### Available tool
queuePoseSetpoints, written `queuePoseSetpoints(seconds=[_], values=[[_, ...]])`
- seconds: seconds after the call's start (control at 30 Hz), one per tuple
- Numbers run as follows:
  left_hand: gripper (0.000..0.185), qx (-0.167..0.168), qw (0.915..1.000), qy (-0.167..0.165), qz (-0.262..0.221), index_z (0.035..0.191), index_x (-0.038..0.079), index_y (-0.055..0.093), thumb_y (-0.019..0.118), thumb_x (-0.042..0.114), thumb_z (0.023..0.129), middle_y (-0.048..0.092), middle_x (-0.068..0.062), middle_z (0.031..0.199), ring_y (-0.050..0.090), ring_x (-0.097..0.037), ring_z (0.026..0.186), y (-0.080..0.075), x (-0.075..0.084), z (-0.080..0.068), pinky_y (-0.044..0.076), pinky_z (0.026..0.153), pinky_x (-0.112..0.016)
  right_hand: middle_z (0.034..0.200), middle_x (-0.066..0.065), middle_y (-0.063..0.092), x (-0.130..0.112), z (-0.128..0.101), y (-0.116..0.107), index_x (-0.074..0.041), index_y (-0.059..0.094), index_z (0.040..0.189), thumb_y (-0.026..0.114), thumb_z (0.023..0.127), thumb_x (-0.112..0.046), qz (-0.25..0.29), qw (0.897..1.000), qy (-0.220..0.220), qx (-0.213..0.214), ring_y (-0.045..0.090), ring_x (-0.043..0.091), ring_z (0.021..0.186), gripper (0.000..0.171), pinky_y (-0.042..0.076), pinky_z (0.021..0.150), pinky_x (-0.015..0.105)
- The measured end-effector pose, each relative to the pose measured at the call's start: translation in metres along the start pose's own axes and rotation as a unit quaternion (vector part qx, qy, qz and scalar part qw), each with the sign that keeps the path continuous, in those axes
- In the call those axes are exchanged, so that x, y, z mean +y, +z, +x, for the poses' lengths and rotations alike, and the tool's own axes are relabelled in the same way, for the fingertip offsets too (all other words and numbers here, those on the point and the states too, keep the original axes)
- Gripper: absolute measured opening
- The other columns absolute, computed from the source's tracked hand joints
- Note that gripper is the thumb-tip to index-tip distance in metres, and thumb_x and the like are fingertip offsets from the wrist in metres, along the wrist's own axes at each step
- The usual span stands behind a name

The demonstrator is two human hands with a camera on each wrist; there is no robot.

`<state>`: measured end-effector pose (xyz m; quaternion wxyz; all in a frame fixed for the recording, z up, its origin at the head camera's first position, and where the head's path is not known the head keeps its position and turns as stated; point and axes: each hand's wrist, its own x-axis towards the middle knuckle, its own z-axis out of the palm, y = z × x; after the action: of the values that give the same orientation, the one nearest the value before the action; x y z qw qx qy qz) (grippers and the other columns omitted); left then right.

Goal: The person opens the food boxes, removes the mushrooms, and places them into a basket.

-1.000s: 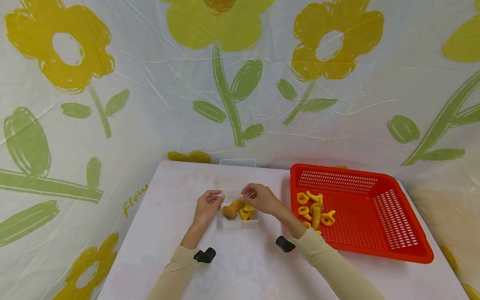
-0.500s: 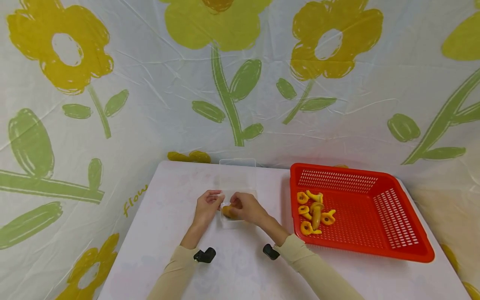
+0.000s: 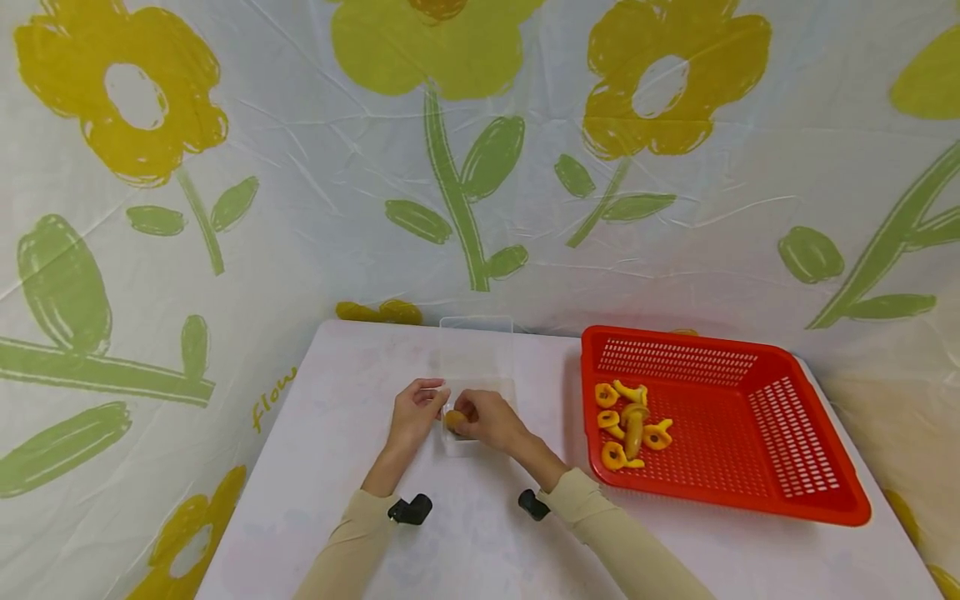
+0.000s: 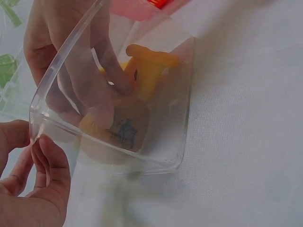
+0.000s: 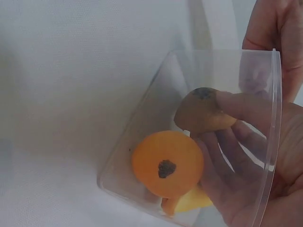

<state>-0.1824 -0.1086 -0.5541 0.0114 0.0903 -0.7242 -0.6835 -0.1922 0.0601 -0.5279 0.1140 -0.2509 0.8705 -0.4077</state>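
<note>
I pinch the clear box's (image 3: pixel 480 417) rim at nine o'clock with my left hand (image 3: pixel 414 414) while my right hand (image 3: pixel 487 419), fingers curled inside it, presses the brown mushroom (image 5: pixel 202 111) down; steady rim, gentle push.

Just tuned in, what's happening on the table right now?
A person is working toy mushrooms into a clear plastic box. The left hand pinches the box's rim, while the right hand is inside, its fingers on a brown-capped mushroom beside an orange one. More mushrooms lie in the red basket to the right.
</note>
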Motion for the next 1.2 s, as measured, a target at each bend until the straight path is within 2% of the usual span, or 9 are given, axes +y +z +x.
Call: queuePoseSetpoints(seconds=[0.23, 0.4, 0.57, 0.73, 0.77, 0.83, 0.93, 1.0, 1.2], values=[[0.029, -0.002, 1.0000, 0.006, -0.003, 0.119, -0.006, 0.068, 0.074, 0.010, 0.095, 0.069, -0.013, 0.090, 0.057, -0.013, 0.070, 0.000, 0.000, -0.001, 0.051, 0.060, -0.021, 0.093, 0.016, 0.072, 0.000, -0.001, -0.006, 0.006, 0.068, 0.107, 0.076, 0.088, 0.005, 0.007, 0.999, -0.026, -0.021, 0.065, 0.024, 0.080, 0.020, 0.055, 0.072, 0.028], [0.030, 0.000, 1.0000, 0.009, -0.004, 0.119, -0.006, 0.068, 0.074, 0.011, 0.095, 0.071, -0.017, 0.093, 0.057, -0.012, 0.070, -0.002, -0.001, -0.001, 0.051, 0.060, -0.020, 0.091, 0.014, 0.070, 0.000, -0.002, -0.014, 0.005, 0.069, 0.106, 0.075, 0.088, 0.006, 0.020, 0.998, -0.055, -0.036, 0.064, 0.021, 0.079, 0.019, 0.054, 0.074, 0.025], [0.027, 0.001, 1.0000, 0.006, 0.000, 0.117, -0.004, 0.069, 0.074, 0.011, 0.095, 0.072, -0.013, 0.092, 0.059, -0.013, 0.070, -0.001, 0.000, 0.000, 0.052, 0.061, -0.020, 0.090, 0.008, 0.069, 0.002, -0.003, -0.024, 0.003, 0.070, 0.107, 0.076, 0.090, 0.002, 0.031, 0.996, -0.060, -0.051, 0.062, 0.016, 0.079, 0.018, 0.054, 0.075, 0.022], [0.028, -0.002, 0.9998, 0.017, -0.005, 0.117, -0.005, 0.068, 0.074, 0.010, 0.095, 0.072, -0.016, 0.091, 0.058, -0.013, 0.069, -0.001, 0.001, 0.001, 0.052, 0.061, -0.021, 0.093, 0.008, 0.069, 0.003, -0.004, -0.036, 0.001, 0.071, 0.111, 0.076, 0.092, -0.006, 0.074, 0.993, -0.053, -0.070, 0.063, 0.018, 0.083, 0.020, 0.056, 0.079, 0.025], [0.028, -0.006, 0.9998, 0.017, -0.006, 0.118, -0.008, 0.067, 0.073, 0.009, 0.095, 0.071, -0.019, 0.092, 0.058, -0.013, 0.069, -0.001, 0.006, -0.002, 0.052, 0.061, -0.022, 0.094, 0.008, 0.069, 0.002, -0.004, -0.038, 0.000, 0.071, 0.111, 0.076, 0.093, -0.007, 0.086, 0.992, -0.050, -0.073, 0.063, 0.020, 0.085, 0.021, 0.057, 0.081, 0.028], [0.031, -0.011, 0.9998, 0.012, -0.008, 0.119, -0.011, 0.065, 0.072, 0.007, 0.096, 0.070, -0.024, 0.094, 0.058, -0.013, 0.068, -0.002, 0.007, -0.002, 0.053, 0.061, -0.024, 0.097, 0.008, 0.069, 0.004, -0.004, -0.042, -0.001, 0.071, 0.114, 0.076, 0.094, -0.011, 0.107, 0.990, -0.045, -0.084, 0.064, 0.021, 0.088, 0.023, 0.057, 0.084, 0.029], [0.031, -0.010, 0.9999, 0.007, -0.005, 0.121, -0.011, 0.065, 0.072, 0.007, 0.096, 0.070, -0.026, 0.096, 0.057, -0.012, 0.066, -0.001, 0.007, -0.002, 0.053, 0.061, -0.024, 0.101, 0.008, 0.070, 0.006, -0.006, -0.048, -0.004, 0.070, 0.119, 0.074, 0.096, -0.015, 0.136, 0.985, -0.026, -0.102, 0.064, 0.022, 0.092, 0.026, 0.057, 0.086, 0.029], [0.030, -0.004, 1.0000, 0.006, 0.000, 0.120, -0.008, 0.066, 0.072, 0.009, 0.096, 0.071, -0.021, 0.093, 0.057, -0.012, 0.066, 0.000, 0.002, 0.000, 0.052, 0.061, -0.022, 0.105, 0.007, 0.070, 0.007, -0.008, -0.051, -0.005, 0.069, 0.122, 0.073, 0.097, -0.017, 0.155, 0.982, -0.008, -0.110, 0.064, 0.022, 0.094, 0.027, 0.056, 0.086, 0.025], [0.027, 0.004, 0.9999, 0.010, -0.003, 0.117, -0.006, 0.068, 0.073, 0.009, 0.095, 0.069, -0.010, 0.085, 0.057, -0.011, 0.066, 0.001, -0.001, -0.001, 0.050, 0.060, -0.020, 0.111, 0.009, 0.069, 0.004, -0.017, -0.062, -0.006, 0.067, 0.127, 0.070, 0.099, -0.017, 0.218, 0.969, 0.029, -0.114, 0.066, 0.029, 0.100, 0.030, 0.057, 0.090, 0.030]])
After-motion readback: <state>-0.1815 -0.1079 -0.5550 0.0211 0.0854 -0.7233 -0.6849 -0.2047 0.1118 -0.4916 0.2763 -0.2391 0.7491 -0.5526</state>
